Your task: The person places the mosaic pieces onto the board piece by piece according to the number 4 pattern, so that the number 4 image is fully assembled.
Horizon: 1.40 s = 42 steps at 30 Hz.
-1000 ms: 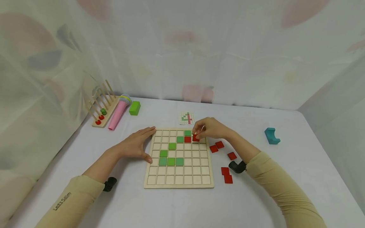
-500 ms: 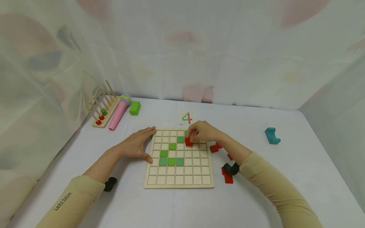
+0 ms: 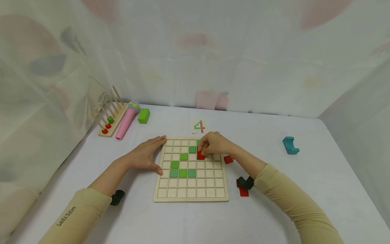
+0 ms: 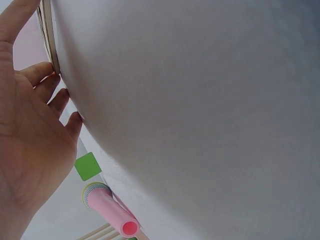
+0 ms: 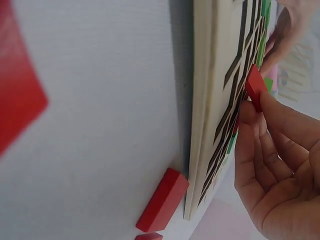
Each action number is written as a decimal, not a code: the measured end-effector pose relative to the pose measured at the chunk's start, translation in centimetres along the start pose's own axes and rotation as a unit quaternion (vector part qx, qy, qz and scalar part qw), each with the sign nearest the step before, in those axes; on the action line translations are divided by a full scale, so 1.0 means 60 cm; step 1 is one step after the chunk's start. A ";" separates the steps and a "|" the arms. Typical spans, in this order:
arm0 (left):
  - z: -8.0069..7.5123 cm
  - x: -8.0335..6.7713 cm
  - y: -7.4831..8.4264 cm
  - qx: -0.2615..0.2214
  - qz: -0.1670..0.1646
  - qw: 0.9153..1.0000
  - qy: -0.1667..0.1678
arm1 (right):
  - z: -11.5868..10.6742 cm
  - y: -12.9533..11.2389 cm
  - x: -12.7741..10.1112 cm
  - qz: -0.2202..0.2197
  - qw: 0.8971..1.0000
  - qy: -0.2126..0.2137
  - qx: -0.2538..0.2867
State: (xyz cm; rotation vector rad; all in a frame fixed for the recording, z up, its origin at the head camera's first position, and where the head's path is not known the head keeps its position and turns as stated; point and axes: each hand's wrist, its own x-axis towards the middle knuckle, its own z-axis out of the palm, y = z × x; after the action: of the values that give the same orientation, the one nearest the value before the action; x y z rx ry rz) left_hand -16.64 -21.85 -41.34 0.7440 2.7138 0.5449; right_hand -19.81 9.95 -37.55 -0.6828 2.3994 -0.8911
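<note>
A wooden grid board lies in front of me with several green tiles set in a diagonal and a row. My right hand pinches a red square tile and holds it low over the board's upper middle cells. The right wrist view shows that red tile at my fingertips, tilted against the board. My left hand lies flat with straight fingers along the board's left edge.
Loose red tiles lie right of the board. A small pattern card sits behind it. A teal block stands far right. A pink toy microphone, green block and wooden peg rack stand at back left.
My right hand has carried the red tile left and slightly toward me, now covering the red tile that lay beside the top green one. The left hand has not moved.
</note>
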 end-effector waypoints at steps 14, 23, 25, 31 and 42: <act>0.000 0.000 0.000 -0.003 0.000 1.000 0.003 | 0.010 0.003 0.003 -0.006 1.000 0.012 -0.012; 0.000 0.000 -0.001 -0.001 0.002 1.000 0.002 | 0.012 -0.001 0.002 -0.003 1.000 0.018 -0.021; 0.000 0.000 -0.001 -0.002 0.001 1.000 0.002 | 0.013 0.000 0.002 -0.003 1.000 0.018 -0.022; -0.001 0.000 0.000 -0.004 -0.001 1.000 0.000 | 0.005 0.003 0.000 -0.011 0.999 0.019 -0.026; -0.001 0.001 0.002 -0.004 -0.003 1.000 -0.001 | -0.041 0.029 -0.019 0.002 0.998 0.048 -0.032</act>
State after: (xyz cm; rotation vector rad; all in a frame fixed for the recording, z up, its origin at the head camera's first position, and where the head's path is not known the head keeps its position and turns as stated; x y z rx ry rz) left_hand -16.64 -21.76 -41.27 0.7339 2.7099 0.5543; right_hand -20.90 12.89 -36.80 -0.6737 2.5217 -0.8674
